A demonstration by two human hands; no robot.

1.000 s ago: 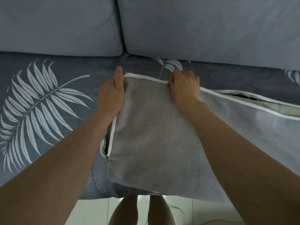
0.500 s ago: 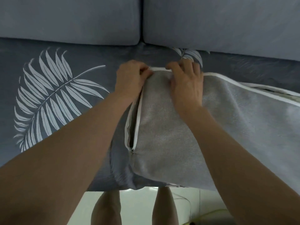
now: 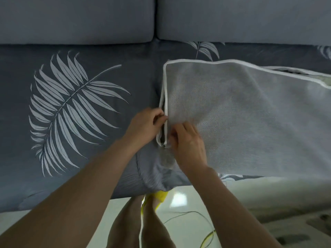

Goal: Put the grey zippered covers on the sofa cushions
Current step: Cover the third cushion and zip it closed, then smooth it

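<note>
Two hands meet at the left edge of the grey cover [image 3: 250, 113], coarse-woven, white-piped, lying on the sofa seat [image 3: 139, 72]. The left hand [image 3: 145, 123] pinches the piping beside the gaping zipper [image 3: 163, 135]; the right hand [image 3: 189, 142] pinches the edge at the zipper's near end, its wrist hiding the cover's corner. Left of the cover spreads a pale leaf print [image 3: 71, 108]; beyond it, smooth back cushions [image 3: 77, 18].

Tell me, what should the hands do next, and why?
Probably draw the zipper pull away toward the far corner. The zipper gapes open along the grey cover's side; the right hand pinches at its near end, and the left hand pinches the white edge.
</note>
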